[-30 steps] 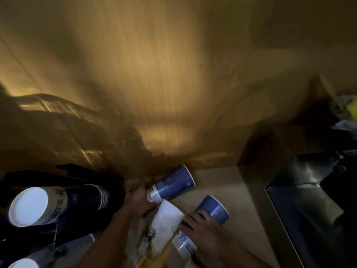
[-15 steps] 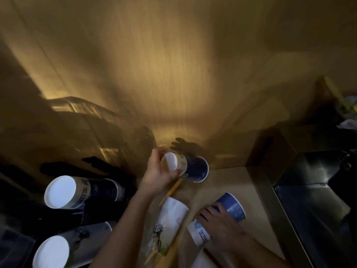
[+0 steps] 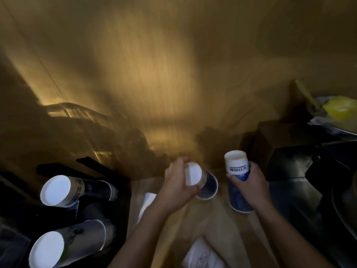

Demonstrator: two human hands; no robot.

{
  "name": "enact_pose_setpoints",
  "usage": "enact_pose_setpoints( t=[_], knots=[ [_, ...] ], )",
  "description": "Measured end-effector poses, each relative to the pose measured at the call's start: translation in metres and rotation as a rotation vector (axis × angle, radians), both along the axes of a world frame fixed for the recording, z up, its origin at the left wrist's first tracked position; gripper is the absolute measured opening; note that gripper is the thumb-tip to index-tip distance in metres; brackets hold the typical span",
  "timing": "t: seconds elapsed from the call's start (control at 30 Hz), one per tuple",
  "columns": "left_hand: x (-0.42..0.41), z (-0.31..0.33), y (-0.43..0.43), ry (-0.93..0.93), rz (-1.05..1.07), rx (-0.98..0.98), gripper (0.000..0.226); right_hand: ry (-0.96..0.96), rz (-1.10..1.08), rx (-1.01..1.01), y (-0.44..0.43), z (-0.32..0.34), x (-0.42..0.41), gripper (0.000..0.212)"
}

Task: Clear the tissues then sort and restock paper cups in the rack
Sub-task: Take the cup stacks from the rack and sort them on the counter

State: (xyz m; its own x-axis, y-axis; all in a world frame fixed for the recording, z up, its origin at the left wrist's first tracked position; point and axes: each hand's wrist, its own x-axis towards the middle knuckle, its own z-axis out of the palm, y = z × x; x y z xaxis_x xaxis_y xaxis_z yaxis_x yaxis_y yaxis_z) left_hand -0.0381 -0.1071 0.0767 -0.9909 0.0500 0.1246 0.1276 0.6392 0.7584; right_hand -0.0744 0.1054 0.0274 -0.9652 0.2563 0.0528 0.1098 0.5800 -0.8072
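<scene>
My left hand (image 3: 176, 187) and right hand (image 3: 250, 185) each grip one blue cup (image 3: 205, 183), bases up; the rack (image 3: 81, 207) lies left, nearer the left hand.

a matt, wood-grained wall (image 3: 154, 64) is seen behind, lit warm. the table (image 3: 193, 225) is of pale wood-look board, smooth and dull. the blue cups (image 3: 238, 190) are of paper, with a slight sheen on the printed sides and flat white bases. the rack (image 3: 119, 190) appears as black matt plastic. a dark box (image 3: 286, 144) at right shows a glossy, metal-like face.
</scene>
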Motion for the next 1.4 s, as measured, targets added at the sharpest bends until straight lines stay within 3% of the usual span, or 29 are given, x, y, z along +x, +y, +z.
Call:
enact_pose_setpoints(
  t=[0.1, 0.2, 0.27, 0.33, 0.43, 0.57, 0.77, 1.0, 1.2, 1.4],
  knots=[
    [0.006, -0.013, 0.012, -0.085, -0.055, 0.005, 0.071, 0.039, 0.004, -0.218, 0.005, 0.012, 0.001, 0.066],
    [0.009, -0.026, 0.017, -0.159, -0.075, 0.043, 0.085, 0.116, 0.007, -0.345, 0.005, 0.023, 0.008, 0.078],
    [0.012, -0.035, 0.018, -0.19, -0.074, 0.073, 0.08, 0.164, 0.024, -0.389, 0.004, 0.031, 0.014, 0.085],
    [0.015, -0.045, 0.02, -0.204, -0.075, 0.136, 0.062, 0.207, 0.037, -0.404, 0.002, 0.038, 0.018, 0.091],
    [0.018, -0.054, 0.024, -0.259, -0.057, 0.242, 0.055, 0.274, 0.055, -0.386, -0.001, 0.047, 0.022, 0.096],
    [0.016, -0.058, 0.035, -0.28, -0.079, 0.053, 0.062, 0.373, 0.07, -0.374, -0.002, 0.054, 0.024, 0.095],
    [0.008, -0.061, 0.049, -0.216, 0.064, -0.014, 0.064, 0.518, 0.073, -0.346, 0.003, 0.059, 0.032, 0.095],
    [0.008, -0.064, 0.046, -0.21, 0.091, 0.025, 0.065, 0.535, 0.209, -0.255, 0.004, 0.064, 0.046, 0.093],
    [0.014, -0.06, 0.043, -0.226, 0.049, 0.144, 0.071, 0.404, 0.301, -0.306, -0.01, 0.063, 0.053, 0.083],
    [0.011, -0.062, 0.036, -0.366, 0.015, 0.194, 0.076, 0.323, 0.345, -0.207, -0.014, 0.043, 0.048, 0.076]
  ],
)
